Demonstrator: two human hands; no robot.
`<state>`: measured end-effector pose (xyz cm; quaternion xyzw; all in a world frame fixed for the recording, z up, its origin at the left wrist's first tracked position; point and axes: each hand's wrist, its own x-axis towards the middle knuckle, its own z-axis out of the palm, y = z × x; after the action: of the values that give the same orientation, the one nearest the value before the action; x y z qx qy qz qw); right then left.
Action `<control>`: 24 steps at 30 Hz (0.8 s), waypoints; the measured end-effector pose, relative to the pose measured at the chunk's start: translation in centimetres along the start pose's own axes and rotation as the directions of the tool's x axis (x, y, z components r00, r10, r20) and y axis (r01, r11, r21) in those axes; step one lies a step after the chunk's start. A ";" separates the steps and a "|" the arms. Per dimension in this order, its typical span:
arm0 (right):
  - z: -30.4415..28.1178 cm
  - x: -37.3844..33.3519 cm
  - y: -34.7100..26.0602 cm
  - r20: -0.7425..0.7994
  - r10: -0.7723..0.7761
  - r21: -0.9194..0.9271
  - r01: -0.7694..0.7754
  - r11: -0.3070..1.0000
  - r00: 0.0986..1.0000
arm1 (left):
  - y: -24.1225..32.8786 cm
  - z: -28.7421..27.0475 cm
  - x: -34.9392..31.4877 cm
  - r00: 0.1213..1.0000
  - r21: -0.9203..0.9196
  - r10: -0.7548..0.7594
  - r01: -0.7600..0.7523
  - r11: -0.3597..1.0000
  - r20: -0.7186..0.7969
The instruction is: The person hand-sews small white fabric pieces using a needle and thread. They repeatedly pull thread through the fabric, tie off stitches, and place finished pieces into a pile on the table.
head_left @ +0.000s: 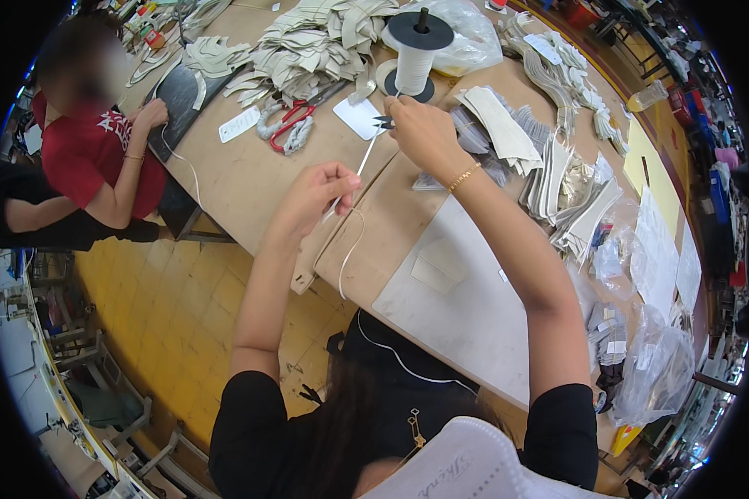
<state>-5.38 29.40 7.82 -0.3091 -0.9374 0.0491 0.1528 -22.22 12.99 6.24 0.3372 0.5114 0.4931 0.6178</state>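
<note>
Cord [369, 155], white and narrow, runs straight from a black-flanged spool [414, 70] above a tan worktable [250, 179] to a worker's left hand [318, 196], whose thumb and fingers pinch it. Just beside the spool, the right hand [424, 131] curls its fingers around dark-bladed snips [384, 123]; whether they also grip the cord cannot be told. Red-handled scissors [292, 125] lie near a white card [359, 119] on the tabletop.

Piled cut pieces [304, 54] and a spool [414, 71] show a workshop.
</note>
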 end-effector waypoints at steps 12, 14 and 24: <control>-3.5 -6.1 -6.0 -0.064 0.174 0.229 -0.155 0.961 0.983 | 4.2 2.0 -20.3 0.695 -0.083 0.424 -0.468 0.880 0.581; -3.2 -6.6 -6.3 -0.066 0.216 0.249 -0.193 0.949 0.974 | 3.9 2.8 -22.6 0.486 -0.265 0.565 -0.554 0.789 0.667; -1.4 -5.2 -4.9 -0.133 0.294 0.135 -0.276 0.952 0.947 | 9.1 3.1 -34.2 -0.332 -0.758 0.727 -0.523 0.389 0.602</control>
<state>-3.77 22.34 8.73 -0.4349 -0.8641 0.1009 0.2322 -21.30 -16.81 25.63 0.7191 -0.3077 0.4580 0.4224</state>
